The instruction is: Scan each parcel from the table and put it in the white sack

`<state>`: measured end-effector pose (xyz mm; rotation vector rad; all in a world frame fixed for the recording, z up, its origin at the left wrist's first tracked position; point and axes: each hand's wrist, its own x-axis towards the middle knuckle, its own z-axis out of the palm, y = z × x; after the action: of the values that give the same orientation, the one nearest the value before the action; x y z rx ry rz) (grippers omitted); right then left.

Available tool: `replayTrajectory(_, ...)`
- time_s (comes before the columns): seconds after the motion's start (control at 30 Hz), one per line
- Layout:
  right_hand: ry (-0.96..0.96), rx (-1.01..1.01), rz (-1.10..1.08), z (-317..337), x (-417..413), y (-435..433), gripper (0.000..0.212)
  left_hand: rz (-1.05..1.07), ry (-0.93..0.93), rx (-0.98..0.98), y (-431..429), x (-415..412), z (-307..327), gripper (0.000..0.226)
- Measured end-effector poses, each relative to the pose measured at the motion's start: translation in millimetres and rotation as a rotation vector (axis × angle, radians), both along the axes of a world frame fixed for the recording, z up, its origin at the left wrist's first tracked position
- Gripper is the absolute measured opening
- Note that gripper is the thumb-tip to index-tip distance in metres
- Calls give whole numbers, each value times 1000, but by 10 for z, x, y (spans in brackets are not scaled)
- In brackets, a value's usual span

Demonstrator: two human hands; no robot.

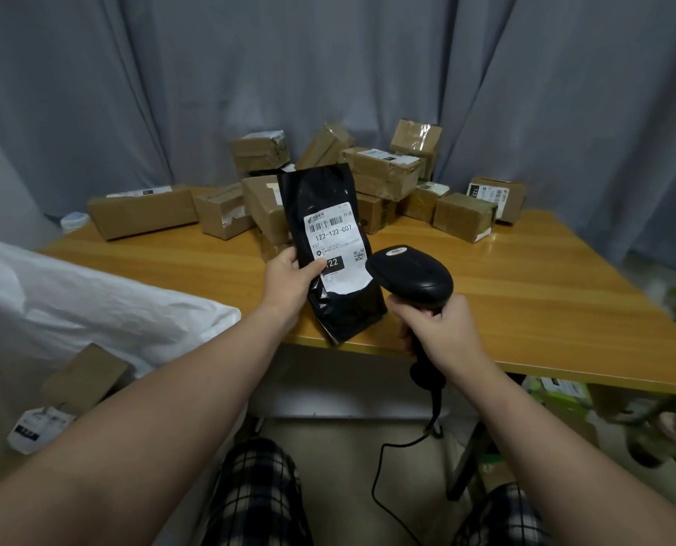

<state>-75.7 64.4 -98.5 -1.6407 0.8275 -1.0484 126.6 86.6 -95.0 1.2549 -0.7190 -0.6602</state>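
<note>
The person's left hand (289, 275) gripped a black parcel (328, 246) upright above the table's (525, 293) near edge, thumb pressed across its white label (338, 246). Their right hand (437, 329) had its fingers wrapped round the handle of a black scanner (415, 279), whose head sat just beside the label. Brown boxes (383, 171) were heaped along the table's far edge. The white sack (92, 301) lay beside the table's left edge.
</note>
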Motion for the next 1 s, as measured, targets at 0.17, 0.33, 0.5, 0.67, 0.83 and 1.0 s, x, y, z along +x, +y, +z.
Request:
replayTrajectory(0.17,-15,-41,-7,74,114,23,29,11,-46,-26,-6,-11,-3,30)
replayTrajectory(0.33,8,-20,-2,106,177,54,28,11,-94,-10,-7,-4,-4,27)
replayTrajectory(0.5,11,-23,2,132,176,68,28,8,-115,6,-3,-1,6,29)
replayTrajectory(0.67,14,-42,11,144,165,70,26,6,-114,16,11,-8,16,30)
replayTrajectory(0.83,21,-51,11,140,158,84,24,18,-122,19,18,-18,21,29)
replayTrajectory(1.0,-11,-43,63,128,159,97,26,16,-119,16,54,-43,58,29)
